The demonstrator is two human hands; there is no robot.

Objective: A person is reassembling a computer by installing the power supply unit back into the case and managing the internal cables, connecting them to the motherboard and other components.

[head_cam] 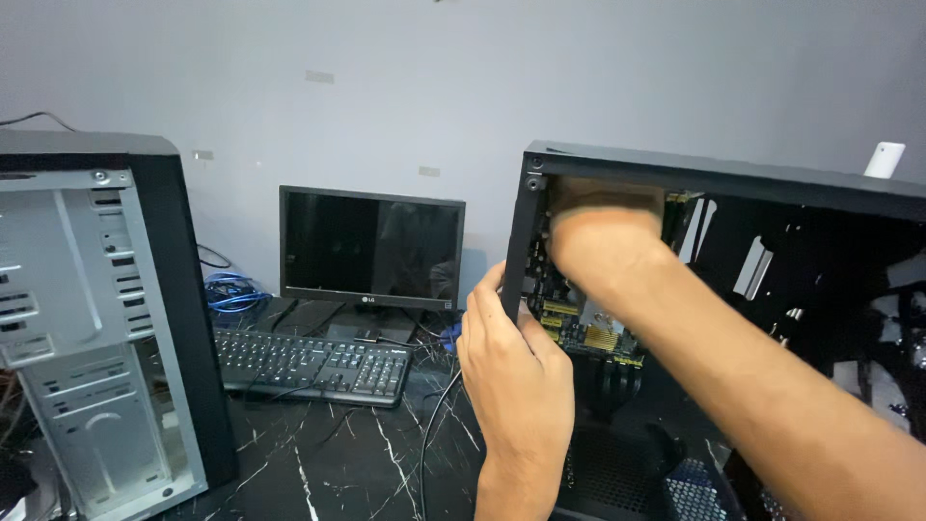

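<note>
- Fingers (489,289) of the left hand (516,371) curl round the rear edge of the open black computer case (733,178), thumb behind, pinching that upright edge; a firm hold.
- Right hand (603,232) is thrust inside the case near its top rear corner; its fingers are blurred and hidden, so I cannot tell whether they grip anything.
- The motherboard (584,333) lies just below that hand, inside the case and right of the left fingers; the right hand is nearer.
- Further left: a keyboard (309,362), a dark monitor (371,246), a second tower (92,318) on the black marbled table (318,463).
</note>
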